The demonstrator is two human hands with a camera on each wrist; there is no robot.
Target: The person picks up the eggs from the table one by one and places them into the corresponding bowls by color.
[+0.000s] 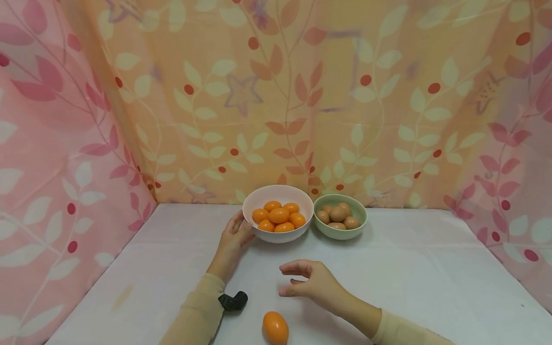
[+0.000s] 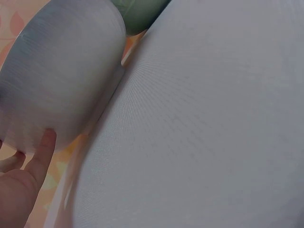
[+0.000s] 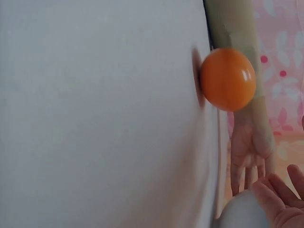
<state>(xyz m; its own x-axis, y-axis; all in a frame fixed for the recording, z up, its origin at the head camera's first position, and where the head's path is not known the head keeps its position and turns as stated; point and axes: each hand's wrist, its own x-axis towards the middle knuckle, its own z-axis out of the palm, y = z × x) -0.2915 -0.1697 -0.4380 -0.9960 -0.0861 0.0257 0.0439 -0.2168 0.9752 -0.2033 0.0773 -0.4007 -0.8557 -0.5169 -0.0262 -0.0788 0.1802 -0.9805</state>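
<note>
My left hand (image 1: 233, 239) touches the left side of a pale bowl (image 1: 281, 236) with mostly straight fingers. In the left wrist view its thumb (image 2: 45, 147) rests on the bowl's outer wall. The bowl holds several glossy orange eggs (image 1: 278, 215). My right hand (image 1: 318, 283) is over the table in front of the bowls, thumb and fingers apart with nothing between them. A single orange egg (image 1: 275, 328) lies on the table nearer to me, below and left of that hand; in the right wrist view the egg (image 3: 228, 80) stands apart from the fingers.
A smaller green bowl (image 1: 340, 234) with several brown eggs (image 1: 337, 213) stands right beside the pale bowl. A white cloth covers the table (image 1: 431, 273). Patterned curtains (image 1: 284, 96) hang behind and at both sides. A black device (image 1: 234, 301) sits at my left wrist.
</note>
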